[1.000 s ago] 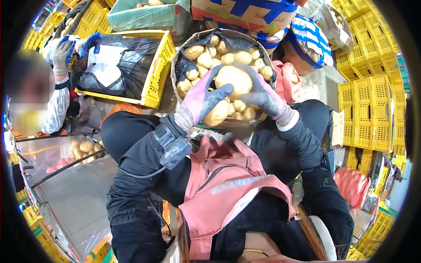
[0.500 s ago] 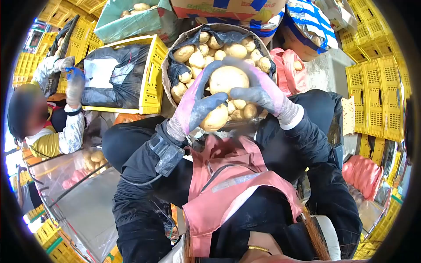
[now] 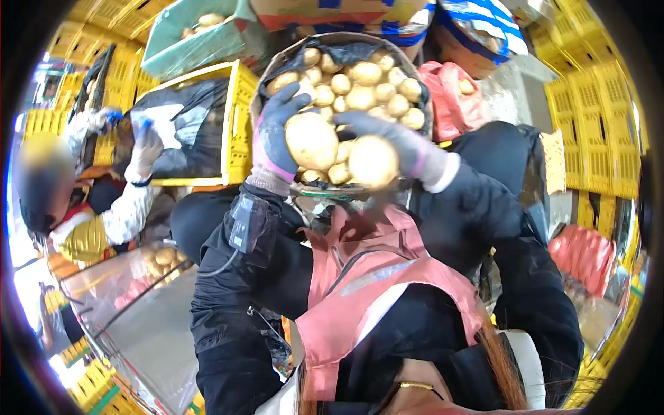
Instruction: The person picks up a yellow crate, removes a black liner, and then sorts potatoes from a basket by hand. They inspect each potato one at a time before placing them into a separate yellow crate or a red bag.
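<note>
A yellow crate (image 3: pixel 240 128) and a pink bag (image 3: pixel 446 104) crowd our round tub (image 3: pixel 256 97). Over it, our left hand (image 3: pixel 272 131) clamps a large potato (image 3: pixel 311 142); our right hand (image 3: pixel 407 144) meets a second potato (image 3: pixel 373 162), its grip too blurred to tell. Earlier, both hands cupped one potato together.

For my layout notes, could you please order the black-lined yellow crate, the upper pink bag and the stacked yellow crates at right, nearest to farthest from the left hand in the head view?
From the left hand:
1. Black-lined yellow crate, just to its left.
2. Upper pink bag, right, past the potatoes.
3. Stacked yellow crates, at far right.
</note>
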Tool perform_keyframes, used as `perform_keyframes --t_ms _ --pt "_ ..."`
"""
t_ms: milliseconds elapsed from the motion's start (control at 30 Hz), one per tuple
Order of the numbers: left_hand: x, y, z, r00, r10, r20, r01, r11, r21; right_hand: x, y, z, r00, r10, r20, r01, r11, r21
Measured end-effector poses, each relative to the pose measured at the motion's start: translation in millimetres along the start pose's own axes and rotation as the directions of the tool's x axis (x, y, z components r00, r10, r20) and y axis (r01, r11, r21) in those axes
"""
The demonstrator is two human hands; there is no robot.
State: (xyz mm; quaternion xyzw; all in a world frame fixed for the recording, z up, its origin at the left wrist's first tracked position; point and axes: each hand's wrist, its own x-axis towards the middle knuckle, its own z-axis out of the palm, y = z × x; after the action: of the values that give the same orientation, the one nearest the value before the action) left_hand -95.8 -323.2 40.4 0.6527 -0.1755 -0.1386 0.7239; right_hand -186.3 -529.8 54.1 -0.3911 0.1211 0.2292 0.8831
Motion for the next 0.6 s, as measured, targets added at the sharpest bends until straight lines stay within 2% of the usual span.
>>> perform_keyframes --t_ms 33,67,100,133,167,200,233,267,333,367,400,433,467,500,533,567,600 --pt "-1 -8 6 0.998 -0.043 -0.041 0.036 0.989 -0.145 -10 -6 37 0.968 -0.147 0.203 0.157 0.987 -0.036" --pt "2 -15 9 0.985 -0.113 -0.130 0.067 0.947 -0.314 -14 4 31 0.987 0.147 0.070 -0.153 0.984 0.086" --pt "3 -18 16 0.975 -0.083 -0.205 0.045 0.982 -0.182 -17 10 36 0.991 0.112 0.072 -0.119 0.989 0.088" --pt "5 -20 12 0.983 -0.096 -0.156 0.055 0.967 -0.249 -11 24 30 0.993 -0.010 0.117 -0.005 0.991 0.132" --pt "4 -16 13 0.980 -0.136 -0.147 0.093 0.958 -0.270 -15 25 26 0.984 0.128 0.124 -0.151 0.969 0.195" --pt "6 -12 12 0.973 -0.184 -0.139 0.124 0.924 -0.361 -20 22 29 0.982 0.070 0.176 -0.120 0.949 0.292" --pt "5 8 24 0.960 -0.189 -0.205 0.104 0.925 -0.365 -32 10 36 0.979 0.039 0.201 -0.117 0.911 0.394" --pt "10 14 25 0.953 -0.155 -0.259 0.074 0.952 -0.297 -42 -3 35 0.988 -0.040 0.152 -0.035 0.885 0.463" --pt "17 -1 -15 0.990 -0.044 -0.132 -0.009 0.926 -0.378 -105 -35 11 0.919 -0.386 0.079 0.336 0.874 0.352" --pt "17 2 -22 0.989 -0.065 -0.134 0.010 0.927 -0.376 -146 -45 -3 0.691 -0.713 0.115 0.698 0.700 0.147" --pt "15 6 -28 0.986 -0.087 -0.145 0.027 0.928 -0.371 -169 -36 -54 0.543 -0.814 0.206 0.785 0.406 -0.467" --pt "16 6 -35 0.984 -0.093 -0.151 0.031 0.929 -0.368 -193 -27 -105 0.374 -0.882 0.288 0.496 -0.072 -0.866" --pt "16 5 -42 0.977 -0.158 -0.141 0.085 0.901 -0.426 -236 -14 -140 0.348 -0.936 -0.054 0.608 0.270 -0.746" --pt "13 5 -49 0.965 -0.220 -0.141 0.127 0.867 -0.483 -272 -5 -160 0.382 -0.841 -0.382 0.695 0.534 -0.482" --pt "12 5 -49 0.960 -0.247 -0.133 0.147 0.847 -0.511 -291 2 -165 0.410 -0.718 -0.562 0.676 0.653 -0.342" --pt "9 12 -40 0.964 -0.221 -0.150 0.143 0.901 -0.410 -310 10 -169 0.418 -0.561 -0.715 0.675 0.718 -0.169" --pt "7 17 -40 0.964 -0.231 -0.133 0.147 0.876 -0.459 -322 52 -232 0.486 -0.386 -0.784 0.653 0.756 0.033"
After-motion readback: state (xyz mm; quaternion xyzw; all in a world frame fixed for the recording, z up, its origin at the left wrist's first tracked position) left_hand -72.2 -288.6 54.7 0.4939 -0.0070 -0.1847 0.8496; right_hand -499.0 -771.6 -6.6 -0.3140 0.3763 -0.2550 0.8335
